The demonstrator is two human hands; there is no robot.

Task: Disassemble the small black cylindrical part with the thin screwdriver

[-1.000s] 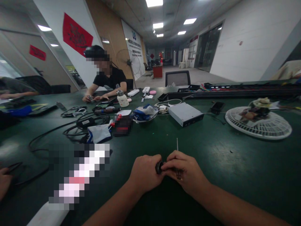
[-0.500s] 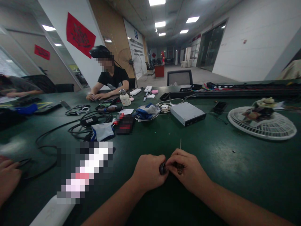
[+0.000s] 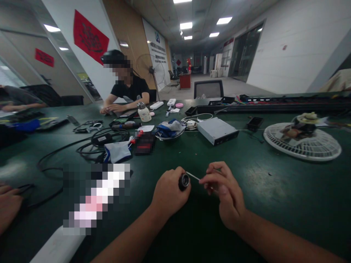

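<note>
My left hand (image 3: 168, 191) is closed around a small black cylindrical part (image 3: 184, 182), whose round end with a ring-like rim faces to the right. To the right of it, my right hand (image 3: 229, 193) holds a thin metal rod (image 3: 193, 176) between its fingers; it looks like a screwdriver shaft. The rod slants up to the left, and its tip lies by the left thumb, just above the black part. Whether the tip touches is unclear. The rod's other end is hidden in the right fingers.
A grey disc drive (image 3: 218, 130), a white fan grille (image 3: 303, 142) and a cloth in a bowl (image 3: 170, 129) lie beyond my hands on the green table (image 3: 227, 153). Black cables (image 3: 55, 146) spread leftward. A co-worker (image 3: 128, 86) sits opposite; another person's hand (image 3: 9, 204) is at far left.
My right hand has drawn away from the left and opened up somewhat. The rod has swung from upright to pointing left. The black part's round end has come into view.
</note>
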